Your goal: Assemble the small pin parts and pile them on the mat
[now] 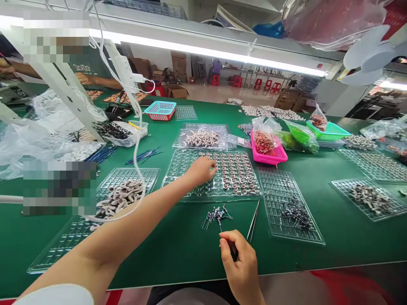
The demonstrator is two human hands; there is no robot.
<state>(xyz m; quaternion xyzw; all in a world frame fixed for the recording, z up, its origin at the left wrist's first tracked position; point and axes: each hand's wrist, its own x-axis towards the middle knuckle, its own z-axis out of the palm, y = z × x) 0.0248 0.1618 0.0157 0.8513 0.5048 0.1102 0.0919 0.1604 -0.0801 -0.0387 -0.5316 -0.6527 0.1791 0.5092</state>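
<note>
My left hand [202, 170] reaches over a clear plastic tray [181, 195] with moulded pockets. Its fingers are pinched together at the tray's middle; what they hold, if anything, is hidden. Small white-and-brown pieces [239, 171] fill rows of pockets on the tray's right side. Nearer the table's front edge, my right hand [240, 258] pinches a small wire-legged part [220, 224] by its thin leg between thumb and forefinger. A loose little pile of similar wire-legged parts [211, 215] lies just beyond it on the green table. Metal tweezers [253, 221] lie right of the pile, apart from the hand.
A tray of dark wire-legged parts [297, 214] lies at right, and pale curved pieces [122, 197] sit on a tray under my left forearm. Behind stand a pink basket [270, 158] and a heap of pale pieces [202, 138]. A white cable [136, 148] hangs at left.
</note>
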